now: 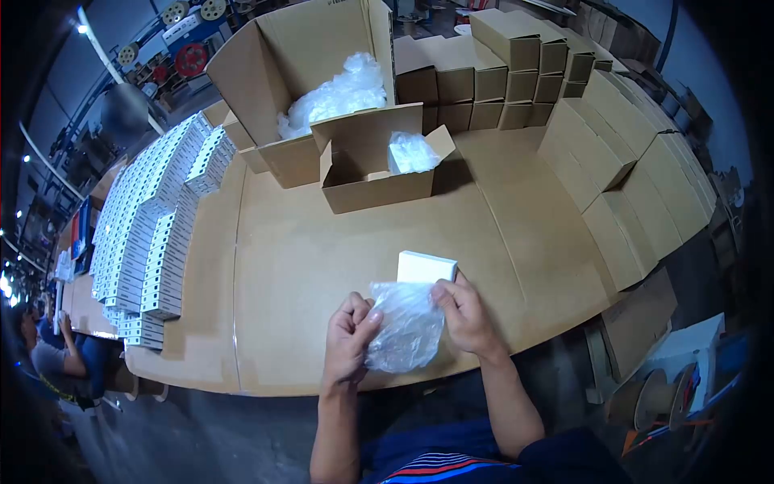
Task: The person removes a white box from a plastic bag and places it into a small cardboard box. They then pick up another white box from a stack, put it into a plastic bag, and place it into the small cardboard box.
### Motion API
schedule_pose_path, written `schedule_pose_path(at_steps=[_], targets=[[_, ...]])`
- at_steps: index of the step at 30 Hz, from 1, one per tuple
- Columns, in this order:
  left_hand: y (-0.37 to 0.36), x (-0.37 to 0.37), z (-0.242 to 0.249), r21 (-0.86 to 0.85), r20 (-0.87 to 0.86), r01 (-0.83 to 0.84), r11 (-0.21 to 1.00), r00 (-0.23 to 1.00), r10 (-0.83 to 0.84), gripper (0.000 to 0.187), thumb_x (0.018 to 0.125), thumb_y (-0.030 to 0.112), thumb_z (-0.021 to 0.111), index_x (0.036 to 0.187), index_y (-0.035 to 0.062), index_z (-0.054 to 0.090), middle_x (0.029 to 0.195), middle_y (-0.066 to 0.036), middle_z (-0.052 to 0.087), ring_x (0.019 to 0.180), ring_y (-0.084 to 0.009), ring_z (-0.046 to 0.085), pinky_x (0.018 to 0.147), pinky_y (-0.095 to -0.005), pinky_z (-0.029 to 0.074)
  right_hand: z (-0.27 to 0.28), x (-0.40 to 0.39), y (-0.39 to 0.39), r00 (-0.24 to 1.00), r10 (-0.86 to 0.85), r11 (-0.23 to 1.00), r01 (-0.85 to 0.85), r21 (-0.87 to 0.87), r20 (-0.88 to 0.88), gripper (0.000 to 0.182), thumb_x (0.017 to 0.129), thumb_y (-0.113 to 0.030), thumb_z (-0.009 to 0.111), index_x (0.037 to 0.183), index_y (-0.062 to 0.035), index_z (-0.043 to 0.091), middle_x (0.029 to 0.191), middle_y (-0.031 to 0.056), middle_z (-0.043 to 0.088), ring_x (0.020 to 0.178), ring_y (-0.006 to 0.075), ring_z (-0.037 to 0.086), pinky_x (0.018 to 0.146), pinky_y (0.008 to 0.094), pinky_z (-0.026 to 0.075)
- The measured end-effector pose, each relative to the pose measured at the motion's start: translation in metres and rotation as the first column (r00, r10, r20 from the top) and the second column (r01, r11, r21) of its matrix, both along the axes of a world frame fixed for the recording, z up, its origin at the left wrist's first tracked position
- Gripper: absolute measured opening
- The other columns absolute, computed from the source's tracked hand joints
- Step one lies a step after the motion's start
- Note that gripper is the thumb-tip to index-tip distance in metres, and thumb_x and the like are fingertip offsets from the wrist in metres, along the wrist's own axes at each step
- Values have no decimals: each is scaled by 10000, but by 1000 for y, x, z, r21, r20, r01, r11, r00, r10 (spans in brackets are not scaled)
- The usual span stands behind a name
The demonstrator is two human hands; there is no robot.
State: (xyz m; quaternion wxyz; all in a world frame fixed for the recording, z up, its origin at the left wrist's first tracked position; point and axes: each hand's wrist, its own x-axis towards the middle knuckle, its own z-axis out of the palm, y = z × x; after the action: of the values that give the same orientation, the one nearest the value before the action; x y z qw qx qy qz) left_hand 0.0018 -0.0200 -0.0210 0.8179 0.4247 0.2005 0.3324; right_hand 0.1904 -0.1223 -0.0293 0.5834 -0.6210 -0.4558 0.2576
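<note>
Near the front edge of the table, my left hand (351, 337) pinches the left edge of a clear plastic bag (405, 327). My right hand (463, 313) grips a small white box (426, 267), thumb in front and fingers behind. The box's lower part is covered by the bag's upper edge, and its top sticks out above the plastic. Beyond my hands stands an open cardboard box (379, 195) with a plastic-wrapped white item (412, 153) at its right end.
A large open carton (270, 81) behind holds a heap of clear plastic bags (343, 93). Stacked white pieces with dark slots (149, 218) line the left side. Brown cardboard boxes (451, 68) are piled at the back, and more boxes (629, 177) stand along the right. Another person (60, 355) is at far left.
</note>
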Motion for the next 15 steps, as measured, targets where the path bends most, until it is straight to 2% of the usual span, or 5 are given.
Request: schedule_pose_path(at_steps=[3, 6, 7, 10, 15], targets=[[6, -8, 11, -154, 215, -16, 988, 975, 49, 216, 1013, 62, 565, 952, 151, 377, 846, 22, 416, 543, -9, 355, 329, -184, 289, -25, 6, 6, 852, 11, 1000, -4, 16, -523, 361, 1109, -253, 490, 889, -9, 638, 928, 21, 574, 824, 111, 529, 784, 295, 459], [21, 6, 0, 658, -57, -220, 720, 939, 338, 478, 879, 76, 741, 1278, 101, 479, 1047, -57, 545, 925, -155, 589, 714, -292, 534, -23, -2, 5, 557, 31, 999, -27, 20, -830, 317, 1105, -242, 497, 929, -19, 639, 888, 9, 585, 822, 102, 542, 780, 276, 467], [26, 2, 7, 798, -159, -90, 596, 922, 352, 646, 769, 81, 816, 1349, 81, 531, 1200, -112, 615, 1183, -242, 556, 934, -377, 500, -11, -8, 3, 508, -18, 998, -46, -49, -861, 274, 1102, -216, 501, 944, -34, 630, 888, 0, 595, 839, 87, 554, 783, 258, 473], [28, 11, 34, 956, -105, 15, 294, 950, 293, 404, 737, -21, 752, 1125, 55, 671, 1141, -139, 687, 1149, -247, 601, 945, -417, 492, -37, -15, 6, 542, 58, 992, -128, -14, -838, 258, 1097, -209, 515, 1012, -12, 657, 937, 13, 636, 877, 87, 576, 820, 263, 480], [14, 20, 17, 794, -231, -85, 602, 874, 428, 84, 927, 56, 728, 990, 2, 711, 776, -86, 718, 682, -148, 689, 644, -293, 532, -24, -9, -6, 839, 56, 997, -23, 68, -542, 510, 1060, -317, 606, 1383, 75, 556, 1224, 97, 626, 1212, 183, 558, 1076, 320, 427]])
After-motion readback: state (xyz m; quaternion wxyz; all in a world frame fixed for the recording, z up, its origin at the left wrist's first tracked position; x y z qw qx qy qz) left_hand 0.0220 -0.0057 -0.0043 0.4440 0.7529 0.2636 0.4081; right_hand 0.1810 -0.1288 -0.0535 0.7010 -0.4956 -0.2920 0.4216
